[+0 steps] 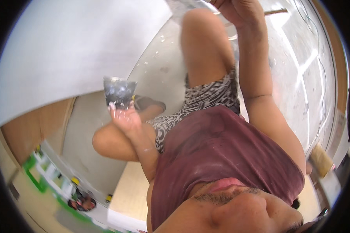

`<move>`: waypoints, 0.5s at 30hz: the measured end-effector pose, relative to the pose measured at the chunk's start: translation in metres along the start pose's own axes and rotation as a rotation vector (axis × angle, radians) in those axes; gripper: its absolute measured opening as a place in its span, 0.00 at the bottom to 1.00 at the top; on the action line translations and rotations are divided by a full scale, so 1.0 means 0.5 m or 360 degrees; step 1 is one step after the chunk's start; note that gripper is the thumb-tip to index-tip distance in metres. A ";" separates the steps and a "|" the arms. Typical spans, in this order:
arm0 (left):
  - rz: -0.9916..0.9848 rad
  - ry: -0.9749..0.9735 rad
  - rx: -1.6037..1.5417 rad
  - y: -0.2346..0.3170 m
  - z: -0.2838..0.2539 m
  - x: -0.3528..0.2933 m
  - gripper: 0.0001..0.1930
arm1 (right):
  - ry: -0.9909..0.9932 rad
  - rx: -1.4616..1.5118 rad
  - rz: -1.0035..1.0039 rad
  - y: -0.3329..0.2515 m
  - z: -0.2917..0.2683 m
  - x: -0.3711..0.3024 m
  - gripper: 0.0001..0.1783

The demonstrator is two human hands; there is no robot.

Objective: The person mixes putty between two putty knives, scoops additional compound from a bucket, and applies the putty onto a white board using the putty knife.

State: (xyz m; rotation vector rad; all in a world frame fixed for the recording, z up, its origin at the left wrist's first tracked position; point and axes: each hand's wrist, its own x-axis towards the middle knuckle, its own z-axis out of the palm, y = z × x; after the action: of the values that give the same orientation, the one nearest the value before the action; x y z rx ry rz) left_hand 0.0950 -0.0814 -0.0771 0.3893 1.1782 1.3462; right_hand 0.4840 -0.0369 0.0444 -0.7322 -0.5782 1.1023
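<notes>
closest to the lens, a person's head (237,209) and maroon shirt (225,143) fill the lower middle, with patterned shorts (210,95) beyond. the left hand (125,119), its fingers flecked with white paste, holds a smeared, broad-bladed scraper (119,92) blade up, left of the shorts. the blade overlaps the edge of a large white panel (74,42) in view; whether they touch cannot be told. the right hand (243,9) is bent at the upper border and partly cut off, so its grip cannot be told; a brown stick (276,12) shows just beside it.

the raised right knee (200,25) and the left knee (105,141), turned outward, stand between the hands, a dark slipper (147,103) near the scraper. the panel's slanting edge borders a strip of grey floor (151,70) dotted with pale crumbs, which runs up to the right knee. a wood sheet (37,124) rises under the panel; green-and-white items (50,174) crowd the lower left. on the far right, a cord (321,66) trails over the glossy floor above a tan block (321,160). any lettering on the green-and-white items is too blurred to read.
</notes>
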 end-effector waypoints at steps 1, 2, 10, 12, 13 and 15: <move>-0.0055 -0.0063 0.0018 -0.010 0.015 -0.004 0.13 | 0.0035 -0.0101 -0.0082 -0.040 -0.040 -0.008 0.17; -0.0079 -0.0084 0.0032 -0.011 0.027 -0.008 0.13 | 0.0179 -0.0165 -0.0214 -0.068 -0.090 -0.010 0.17; -0.0160 -0.0070 0.0175 -0.033 0.026 0.020 0.13 | 0.1043 -0.1067 0.0177 0.063 -0.484 -0.077 0.18; -0.0139 -0.0035 0.0210 -0.031 0.031 0.026 0.13 | 0.0939 -0.1438 0.0387 0.101 -0.528 -0.090 0.23; -0.0150 -0.0029 0.0221 -0.038 0.035 0.030 0.13 | 0.0853 -0.2111 0.0530 0.096 -0.545 -0.090 0.24; -0.0091 0.0009 0.0241 -0.011 0.018 0.032 0.13 | 0.0614 -0.2725 0.0407 0.116 -0.511 -0.075 0.21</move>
State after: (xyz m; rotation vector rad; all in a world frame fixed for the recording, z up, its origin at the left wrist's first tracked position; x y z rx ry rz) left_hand 0.1023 -0.0651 -0.0848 0.4571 1.2907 1.2136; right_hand 0.6254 -0.1168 -0.1648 -2.4664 -1.0581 0.4114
